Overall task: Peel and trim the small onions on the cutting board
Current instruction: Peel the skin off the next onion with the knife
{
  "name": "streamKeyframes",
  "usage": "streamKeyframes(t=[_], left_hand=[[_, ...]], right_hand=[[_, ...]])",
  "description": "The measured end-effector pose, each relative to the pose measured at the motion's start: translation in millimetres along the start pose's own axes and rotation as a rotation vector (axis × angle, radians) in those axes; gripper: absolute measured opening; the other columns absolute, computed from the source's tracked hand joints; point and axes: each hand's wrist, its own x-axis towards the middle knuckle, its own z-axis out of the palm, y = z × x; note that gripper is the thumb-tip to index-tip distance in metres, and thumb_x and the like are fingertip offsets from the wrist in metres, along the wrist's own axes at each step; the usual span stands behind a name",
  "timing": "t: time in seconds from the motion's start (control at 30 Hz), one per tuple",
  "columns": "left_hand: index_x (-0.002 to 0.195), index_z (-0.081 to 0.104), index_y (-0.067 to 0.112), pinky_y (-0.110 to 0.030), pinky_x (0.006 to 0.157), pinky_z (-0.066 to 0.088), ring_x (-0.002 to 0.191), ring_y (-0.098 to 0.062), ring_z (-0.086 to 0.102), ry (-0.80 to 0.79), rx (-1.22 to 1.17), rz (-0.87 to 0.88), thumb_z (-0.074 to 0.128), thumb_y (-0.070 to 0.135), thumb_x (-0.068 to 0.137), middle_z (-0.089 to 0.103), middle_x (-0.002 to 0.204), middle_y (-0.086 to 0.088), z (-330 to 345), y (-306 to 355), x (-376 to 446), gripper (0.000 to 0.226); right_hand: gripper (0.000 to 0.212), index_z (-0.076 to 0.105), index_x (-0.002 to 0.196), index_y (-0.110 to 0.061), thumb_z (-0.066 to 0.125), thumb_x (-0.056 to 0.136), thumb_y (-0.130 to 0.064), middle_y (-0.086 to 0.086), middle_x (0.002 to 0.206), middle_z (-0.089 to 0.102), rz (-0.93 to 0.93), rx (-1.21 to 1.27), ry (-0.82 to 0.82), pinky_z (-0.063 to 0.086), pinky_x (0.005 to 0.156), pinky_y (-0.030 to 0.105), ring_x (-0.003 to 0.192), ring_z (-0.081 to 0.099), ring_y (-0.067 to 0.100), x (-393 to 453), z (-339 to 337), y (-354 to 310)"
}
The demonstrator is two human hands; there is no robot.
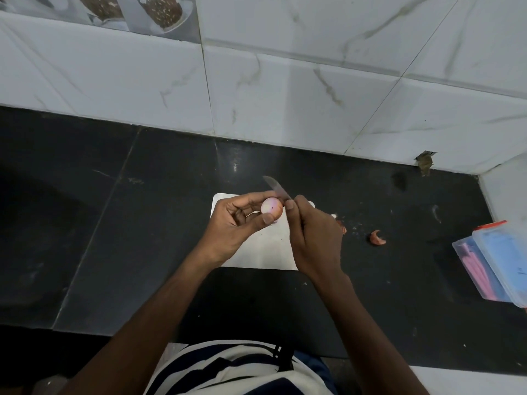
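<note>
My left hand (233, 223) pinches a small pale pink onion (271, 207) between thumb and fingers, above the white cutting board (261, 253). My right hand (313, 238) grips a knife (275, 187); its blade points up and to the left, lying against the onion's upper right side. The knife's handle is hidden inside my fist. The onion looks mostly peeled, with one small dark spot on it.
The board lies on a black stone counter (142, 223) against a white tiled wall (285, 81). Reddish onion peel scraps (377, 238) lie to the right of the board. Clear plastic boxes (496, 269) with blue and pink contents stand at the far right.
</note>
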Motion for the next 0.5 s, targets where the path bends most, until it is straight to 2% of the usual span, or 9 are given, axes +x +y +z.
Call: streamKeyframes(t=[0.1, 0.17, 0.3, 0.4, 0.5], left_hand=[[0.132, 0.074, 0.019, -0.026, 0.102, 0.062, 0.124, -0.017, 0.077, 0.009, 0.007, -0.017, 0.077, 0.022, 0.091, 0.083, 0.126, 0.008, 5.1, 0.8, -2.0, 0.040], [0.135, 0.073, 0.015, -0.034, 0.108, 0.062, 0.125, -0.018, 0.077, 0.045, 0.006, -0.020, 0.076, 0.023, 0.093, 0.082, 0.130, 0.003, 5.6, -1.7, -2.3, 0.043], [0.132, 0.075, 0.016, -0.038, 0.114, 0.058, 0.128, -0.020, 0.075, 0.057, -0.031, -0.027, 0.072, 0.025, 0.097, 0.081, 0.131, 0.002, 3.3, -2.6, -2.4, 0.036], [0.136, 0.072, 0.007, -0.042, 0.117, 0.057, 0.131, -0.024, 0.074, 0.065, -0.023, -0.030, 0.072, 0.023, 0.099, 0.079, 0.135, -0.003, 0.8, -4.0, -1.4, 0.041], [0.137, 0.072, 0.011, -0.040, 0.114, 0.058, 0.130, -0.026, 0.074, 0.052, -0.004, -0.014, 0.077, 0.023, 0.103, 0.080, 0.134, -0.004, -4.3, -5.0, -0.8, 0.037]], right_hand=[[0.039, 0.046, 0.078, -0.025, 0.036, 0.112, -0.041, -0.013, 0.057, 0.043, 0.109, 0.030, 0.086, 0.035, 0.049, 0.028, 0.050, 0.046, 0.007, 5.9, -0.5, 4.0], [0.038, 0.045, 0.076, -0.026, 0.038, 0.111, -0.036, -0.015, 0.057, 0.041, 0.042, 0.097, 0.098, 0.034, 0.049, 0.025, 0.052, 0.047, 0.006, 5.5, -6.1, 2.0], [0.040, 0.052, 0.078, -0.020, 0.035, 0.108, -0.039, -0.008, 0.059, 0.048, -0.078, -0.018, -0.042, 0.045, 0.050, 0.038, 0.053, 0.049, 0.011, -0.8, -9.4, -0.6], [0.040, 0.054, 0.080, -0.022, 0.034, 0.109, -0.042, -0.010, 0.060, 0.049, -0.048, -0.099, -0.025, 0.037, 0.049, 0.029, 0.053, 0.048, 0.010, -0.4, -5.0, -2.4], [0.036, 0.051, 0.079, -0.025, 0.039, 0.111, -0.038, -0.013, 0.057, 0.044, 0.032, -0.105, 0.004, 0.038, 0.049, 0.026, 0.050, 0.047, 0.007, 3.7, -4.4, -5.6]])
